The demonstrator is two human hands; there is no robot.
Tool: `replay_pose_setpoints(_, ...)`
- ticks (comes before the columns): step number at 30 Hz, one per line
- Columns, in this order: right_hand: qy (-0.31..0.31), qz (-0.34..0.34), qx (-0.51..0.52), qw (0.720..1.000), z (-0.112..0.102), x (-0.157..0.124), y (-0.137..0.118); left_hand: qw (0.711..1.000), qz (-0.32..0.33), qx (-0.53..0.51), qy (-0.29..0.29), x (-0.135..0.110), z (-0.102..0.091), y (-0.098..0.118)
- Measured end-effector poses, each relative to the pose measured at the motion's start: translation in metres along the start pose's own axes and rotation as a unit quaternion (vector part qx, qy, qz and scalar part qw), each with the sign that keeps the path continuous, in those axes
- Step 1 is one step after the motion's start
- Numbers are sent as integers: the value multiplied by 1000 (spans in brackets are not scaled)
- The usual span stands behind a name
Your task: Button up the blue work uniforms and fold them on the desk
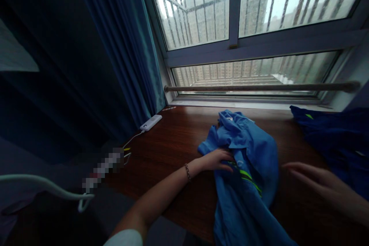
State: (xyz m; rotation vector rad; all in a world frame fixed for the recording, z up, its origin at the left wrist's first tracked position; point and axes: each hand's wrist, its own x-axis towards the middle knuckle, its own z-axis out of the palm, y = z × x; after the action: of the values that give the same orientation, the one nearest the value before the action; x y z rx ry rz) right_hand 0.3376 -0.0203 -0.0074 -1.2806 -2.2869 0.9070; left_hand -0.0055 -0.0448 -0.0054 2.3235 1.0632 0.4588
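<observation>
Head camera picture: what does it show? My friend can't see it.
The person's left hand rests on a crumpled light blue garment on a brown surface; the right hand hovers beside it. A dark blue garment lies at right, and a blue curtain hangs left of a barred window.

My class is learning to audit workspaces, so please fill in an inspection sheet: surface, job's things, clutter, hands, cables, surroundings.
Surface: brown, wood-grained tabletop.
Job's things: light blue garment, rumpled, with a yellow-green and dark stripe.
Clutter: white device near the curtain; dark blue cloth at right.
Hands: left hand on the garment; right hand beside it, nothing seen in it.
Cables: thin white cable from the device.
Surroundings: blue curtain; window, bars outside.
</observation>
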Motion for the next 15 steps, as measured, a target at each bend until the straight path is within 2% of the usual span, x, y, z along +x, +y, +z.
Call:
replay_pose_setpoints(1,24,23,34,999,-9,22,9,997,-44,0,60,-2,1,-5)
replay_pose_setpoints(3,59,58,101,991,-16,64,25,970,-145,29,192,-7,3,-17)
replay_pose_setpoints(4,73,80,140,984,-14,83,30,950,-190,54,240,-9,5,-23)
replay_pose_setpoints(5,93,113,178,973,-8,100,31,935,-223,79,265,-11,7,-28)
replay_pose_setpoints(6,103,144,212,961,0,114,28,926,-245,102,270,-13,8,-34)
replay_pose_setpoints(8,118,164,264,943,19,136,16,922,-269,138,243,-14,12,-42)
replay_pose_setpoints(11,57,166,323,930,37,154,-8,924,-275,180,194,-14,14,-47)
replay_pose_setpoints(13,23,175,337,925,33,157,-18,922,-271,204,186,-15,11,-50)
replay_pose_setpoints(15,45,161,314,935,14,153,-22,915,-269,222,205,-18,0,-56)
